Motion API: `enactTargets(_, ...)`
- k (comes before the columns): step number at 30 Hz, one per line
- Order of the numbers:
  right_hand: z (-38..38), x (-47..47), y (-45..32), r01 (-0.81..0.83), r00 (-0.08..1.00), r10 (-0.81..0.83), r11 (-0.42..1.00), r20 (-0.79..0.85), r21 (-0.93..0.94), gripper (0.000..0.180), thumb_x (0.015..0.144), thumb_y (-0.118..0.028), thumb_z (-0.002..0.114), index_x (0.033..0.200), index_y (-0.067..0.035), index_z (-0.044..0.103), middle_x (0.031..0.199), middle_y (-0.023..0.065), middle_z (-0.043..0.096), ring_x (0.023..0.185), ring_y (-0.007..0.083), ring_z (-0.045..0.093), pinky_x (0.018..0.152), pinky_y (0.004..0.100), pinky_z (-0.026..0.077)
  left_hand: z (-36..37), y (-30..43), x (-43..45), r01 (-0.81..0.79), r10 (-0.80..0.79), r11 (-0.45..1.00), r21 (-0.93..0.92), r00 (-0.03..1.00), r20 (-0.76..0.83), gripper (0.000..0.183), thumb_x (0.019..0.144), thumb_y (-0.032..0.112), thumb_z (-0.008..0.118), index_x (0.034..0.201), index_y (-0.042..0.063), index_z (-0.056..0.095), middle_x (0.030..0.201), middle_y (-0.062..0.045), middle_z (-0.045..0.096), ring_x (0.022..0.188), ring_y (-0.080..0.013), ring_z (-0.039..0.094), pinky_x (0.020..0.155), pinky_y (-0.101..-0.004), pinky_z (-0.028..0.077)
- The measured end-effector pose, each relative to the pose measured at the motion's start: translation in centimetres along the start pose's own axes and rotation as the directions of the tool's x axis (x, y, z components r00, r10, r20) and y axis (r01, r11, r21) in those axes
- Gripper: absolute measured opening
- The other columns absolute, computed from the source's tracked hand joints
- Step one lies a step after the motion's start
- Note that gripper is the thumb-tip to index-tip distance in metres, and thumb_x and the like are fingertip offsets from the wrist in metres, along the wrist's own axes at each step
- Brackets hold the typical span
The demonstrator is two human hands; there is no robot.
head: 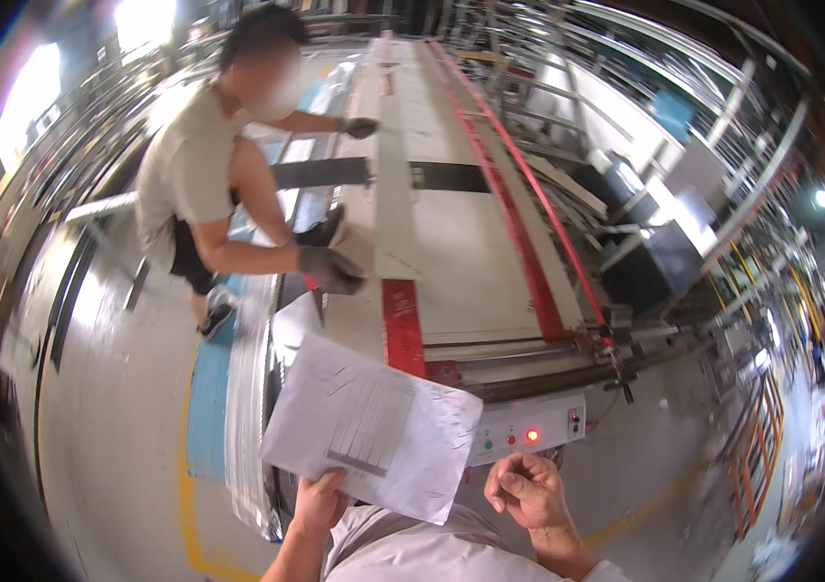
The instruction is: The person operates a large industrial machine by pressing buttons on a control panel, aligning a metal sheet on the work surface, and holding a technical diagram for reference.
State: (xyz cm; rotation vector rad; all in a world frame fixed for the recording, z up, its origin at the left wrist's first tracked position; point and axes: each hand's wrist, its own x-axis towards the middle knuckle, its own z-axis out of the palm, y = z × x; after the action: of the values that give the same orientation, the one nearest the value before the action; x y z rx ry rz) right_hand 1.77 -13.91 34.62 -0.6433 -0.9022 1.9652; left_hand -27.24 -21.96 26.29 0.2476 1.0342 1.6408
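Note:
My left hand grips the lower edge of a printed paper sheet, thumb on top. The sheet bears a table and handwritten marks, and hangs tilted over the near end of a long machine bed. My right hand is to the right of the sheet, apart from it, with the fingers curled in and nothing visible in them. Just above that hand is a control panel with a lit red lamp and small buttons. The sheet covers the panel's left part.
A co-worker in dark gloves leans over the bed from the left. Along the bed lie a pale strip and a red strip. A red rail runs down the right. Metal racks stand at the back right.

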Motion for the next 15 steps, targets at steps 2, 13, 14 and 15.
enactTargets(2, 0.0, -0.1, -0.4, 0.027, 0.998, -0.027, 1.0, -0.056, 0.009, 0.011, 0.095, -0.009, 0.058, 0.094, 0.002, 0.056, 0.082, 0.0114, 0.061, 0.062, 0.0163, 0.054, 0.057, 0.0245, 0.043, 0.8, 0.9, 0.1, 0.067, -0.069, 0.993, 0.101, 0.997, 0.015, 0.032, 0.082, -0.001, 0.053, 0.114, -0.001, 0.054, 0.096, -0.011, 0.062, 0.075, -0.0203, 0.061, 0.058, -0.0332, 0.05)
enactTargets(13, -2.6, -2.0, 1.0, 0.228, 0.969, -0.227, 0.974, -0.093, -0.008, 0.031, 0.104, -0.03, 0.044, 0.083, -0.008, 0.046, 0.063, -0.0022, 0.039, 0.055, 0.0072, 0.036, 0.049, 0.0257, 0.033, 5.9, -2.0, 2.4, 0.269, -0.294, 0.876, 0.399, 0.956, 0.001, 0.044, 0.086, 0.01, 0.055, 0.128, 0.0, 0.048, 0.112, -0.016, 0.061, 0.097, -0.0262, 0.064, 0.074, -0.0389, 0.057)
enactTargets(14, -3.3, -2.6, 1.2, 0.229, 0.963, -0.225, 0.973, -0.146, 0.014, 0.032, 0.104, -0.032, 0.042, 0.082, -0.008, 0.046, 0.063, -0.0024, 0.039, 0.054, 0.0074, 0.036, 0.049, 0.0257, 0.033, 6.4, -2.3, 2.5, 0.278, -0.307, 0.864, 0.419, 0.952, 0.003, 0.044, 0.086, 0.01, 0.055, 0.128, 0.0, 0.048, 0.112, -0.015, 0.061, 0.097, -0.0258, 0.064, 0.073, -0.0384, 0.056)
enactTargets(15, -4.0, -2.3, 2.0, 0.241, 0.951, -0.227, 0.97, -0.208, 0.044, 0.034, 0.105, -0.033, 0.041, 0.082, -0.008, 0.046, 0.064, -0.0025, 0.04, 0.054, 0.0076, 0.036, 0.049, 0.0257, 0.033, 7.0, -2.1, 2.9, 0.278, -0.317, 0.847, 0.453, 0.948, 0.011, 0.043, 0.086, 0.011, 0.055, 0.128, 0.0, 0.048, 0.111, -0.015, 0.061, 0.096, -0.0255, 0.064, 0.073, -0.0379, 0.056)
